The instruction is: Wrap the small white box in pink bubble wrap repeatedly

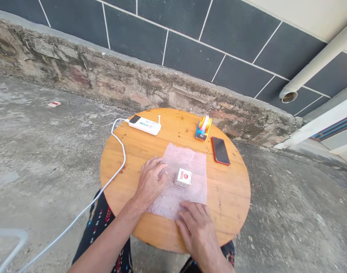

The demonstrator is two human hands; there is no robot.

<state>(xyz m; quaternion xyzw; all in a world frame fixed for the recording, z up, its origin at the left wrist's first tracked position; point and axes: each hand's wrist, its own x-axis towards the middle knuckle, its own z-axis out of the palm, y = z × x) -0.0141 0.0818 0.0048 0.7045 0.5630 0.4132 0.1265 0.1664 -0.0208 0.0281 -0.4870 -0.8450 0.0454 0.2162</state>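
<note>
Nearest, dark patterned trousers [98, 223] show at the near side of a round wooden bench [232, 193], its orange-brown top dotted with knots. The right hand [196, 227] lies at the near edge of a pinkish, translucent bubble-wrap sheet [197, 165], open, its fingers slightly bent. Farther in, the left hand [153, 178] rests over the sheet's left edge, loosely open, thumb apart from its curled fingers; neither hand grips the box. The small white box [183, 178], printed in red, sits upright on the sheet, apart from both hands.

Beyond the sheet, a red-edged phone [220, 151] lies to the right, near a blue-and-yellow tape dispenser [203, 129]. A white device [145, 125] lies at the far left, its white cable [122, 151] running off the bench.

Rough grey concrete [290, 212] surrounds the bench, with a red-and-white packet [54, 104] on it. Behind run a weathered stone ledge [125, 85], a dark tiled wall [193, 57] and, right, a pale pipe [318, 64].
</note>
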